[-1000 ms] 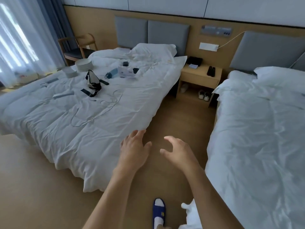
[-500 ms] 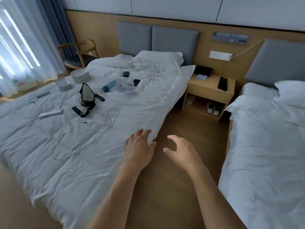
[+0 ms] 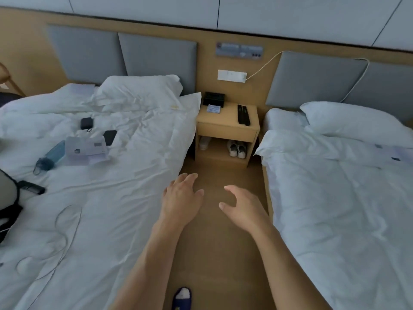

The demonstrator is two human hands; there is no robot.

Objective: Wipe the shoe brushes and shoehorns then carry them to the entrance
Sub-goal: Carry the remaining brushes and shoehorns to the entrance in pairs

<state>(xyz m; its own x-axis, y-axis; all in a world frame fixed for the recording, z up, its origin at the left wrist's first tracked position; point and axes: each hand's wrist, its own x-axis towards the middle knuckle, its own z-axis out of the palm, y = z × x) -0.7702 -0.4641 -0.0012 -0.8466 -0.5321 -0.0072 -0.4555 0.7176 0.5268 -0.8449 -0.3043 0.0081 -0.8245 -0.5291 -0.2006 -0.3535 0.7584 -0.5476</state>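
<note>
Both hands are empty, the left hand and the right hand held out with fingers loosely spread over the floor between the two beds. The dark, slim shoehorns or brushes, I cannot tell which, lie on the nightstand at upper centre of the frame, well apart from the hands. They look light, stiff and smooth, best pinched mid-length. A black box and a small packet sit near them; nothing blocks the aisle.
</note>
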